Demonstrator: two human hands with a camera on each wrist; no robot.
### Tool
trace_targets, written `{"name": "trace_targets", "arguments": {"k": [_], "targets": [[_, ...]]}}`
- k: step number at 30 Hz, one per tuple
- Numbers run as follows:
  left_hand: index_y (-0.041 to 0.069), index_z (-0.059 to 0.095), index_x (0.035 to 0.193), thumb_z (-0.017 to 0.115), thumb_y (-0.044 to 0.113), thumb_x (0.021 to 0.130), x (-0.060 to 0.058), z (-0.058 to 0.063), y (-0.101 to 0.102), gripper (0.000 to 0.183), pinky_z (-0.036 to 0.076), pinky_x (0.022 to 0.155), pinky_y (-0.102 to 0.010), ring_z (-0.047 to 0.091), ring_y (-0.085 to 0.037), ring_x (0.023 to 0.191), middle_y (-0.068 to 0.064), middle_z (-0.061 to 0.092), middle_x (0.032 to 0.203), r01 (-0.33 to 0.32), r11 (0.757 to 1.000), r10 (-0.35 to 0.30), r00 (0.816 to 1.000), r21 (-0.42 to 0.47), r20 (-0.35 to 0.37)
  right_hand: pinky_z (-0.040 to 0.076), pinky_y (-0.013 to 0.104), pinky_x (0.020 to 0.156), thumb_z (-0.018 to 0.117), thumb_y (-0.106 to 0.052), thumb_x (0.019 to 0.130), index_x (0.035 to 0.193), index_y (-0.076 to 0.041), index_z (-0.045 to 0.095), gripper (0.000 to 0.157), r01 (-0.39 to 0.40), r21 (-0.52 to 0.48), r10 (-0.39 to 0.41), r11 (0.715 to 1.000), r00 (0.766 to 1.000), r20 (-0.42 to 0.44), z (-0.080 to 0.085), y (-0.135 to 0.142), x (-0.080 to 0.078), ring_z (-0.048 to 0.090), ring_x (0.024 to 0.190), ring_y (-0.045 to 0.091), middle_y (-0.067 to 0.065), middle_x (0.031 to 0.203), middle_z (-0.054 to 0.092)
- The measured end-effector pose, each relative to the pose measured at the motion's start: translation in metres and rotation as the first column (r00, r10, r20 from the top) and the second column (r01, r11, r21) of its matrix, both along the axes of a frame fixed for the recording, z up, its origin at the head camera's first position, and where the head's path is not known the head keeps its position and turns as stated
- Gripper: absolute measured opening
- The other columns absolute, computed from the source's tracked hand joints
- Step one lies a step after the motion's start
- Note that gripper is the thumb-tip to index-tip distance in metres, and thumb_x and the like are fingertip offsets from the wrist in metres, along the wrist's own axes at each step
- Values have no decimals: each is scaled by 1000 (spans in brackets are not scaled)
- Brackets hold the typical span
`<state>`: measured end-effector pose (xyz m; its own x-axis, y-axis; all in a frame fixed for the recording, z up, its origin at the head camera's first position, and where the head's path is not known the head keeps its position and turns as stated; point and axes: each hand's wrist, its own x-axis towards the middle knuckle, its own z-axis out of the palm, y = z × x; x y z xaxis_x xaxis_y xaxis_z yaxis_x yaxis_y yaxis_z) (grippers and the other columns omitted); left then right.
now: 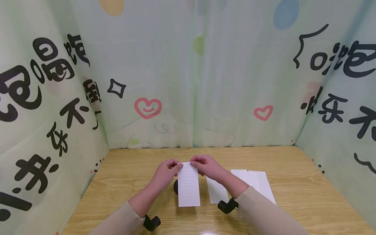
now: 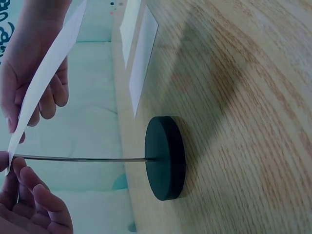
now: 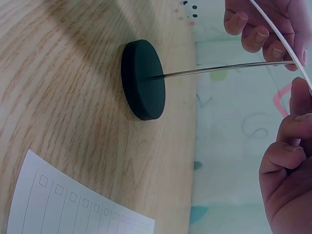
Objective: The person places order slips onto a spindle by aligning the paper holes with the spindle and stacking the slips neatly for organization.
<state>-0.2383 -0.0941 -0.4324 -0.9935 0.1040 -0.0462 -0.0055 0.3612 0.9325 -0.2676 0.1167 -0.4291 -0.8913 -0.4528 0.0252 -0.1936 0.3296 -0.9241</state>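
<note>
I see the left hand [image 1: 167, 170] and right hand [image 1: 206, 166] angled inward. Each pinches the lined slip [image 1: 189, 187] between thumb and fingers, near the rod [image 2: 83, 159].

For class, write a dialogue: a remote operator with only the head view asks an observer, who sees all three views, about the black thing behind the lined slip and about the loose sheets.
Operator: The left hand and right hand hold the lined paper slip. What is the black thing behind it?
Observer: A round base with a thin metal rod standing up from it.
Operator: Is anything besides lines printed on the paper sheets to the right?
Observer: Yes, the right wrist view shows a row of small square checkboxes on one.
</note>
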Motion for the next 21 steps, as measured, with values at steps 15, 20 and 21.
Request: {"name": "trace_targets", "arguments": {"k": [15, 20, 21], "targets": [[9, 66, 103, 63, 32, 98, 0, -4, 2, 24, 46, 69, -32, 57, -20, 80, -5, 61, 95, 13, 1000, -12, 999, 17, -44, 39, 27, 55, 57, -20, 101, 110, -4, 68, 21, -13, -6, 13, 1000, 1000, -8, 1, 0, 2, 45, 58, 17, 3, 66, 51], [10, 67, 106, 60, 33, 100, 3, -4, -2, 25, 46, 66, -32, 58, -30, 84, -5, 61, 88, 16, 999, -15, 1000, 37, -26, 39, 28, 56, 58, -20, 101, 111, -4, 68, 21, -5, -9, 5, 1000, 1000, 1, 0, -1, 1, 45, 59, 17, 3, 67, 51], [10, 67, 107, 59, 32, 100, 3, -4, -2, 24, 46, 65, -32, 58, -33, 85, -5, 60, 87, 16, 999, -15, 1000, 42, -25, 39, 28, 56, 58, -20, 101, 111, -4, 67, 21, -4, -10, 4, 1000, 1000, 4, 0, -1, 1, 45, 59, 17, 3, 67, 51]]}}
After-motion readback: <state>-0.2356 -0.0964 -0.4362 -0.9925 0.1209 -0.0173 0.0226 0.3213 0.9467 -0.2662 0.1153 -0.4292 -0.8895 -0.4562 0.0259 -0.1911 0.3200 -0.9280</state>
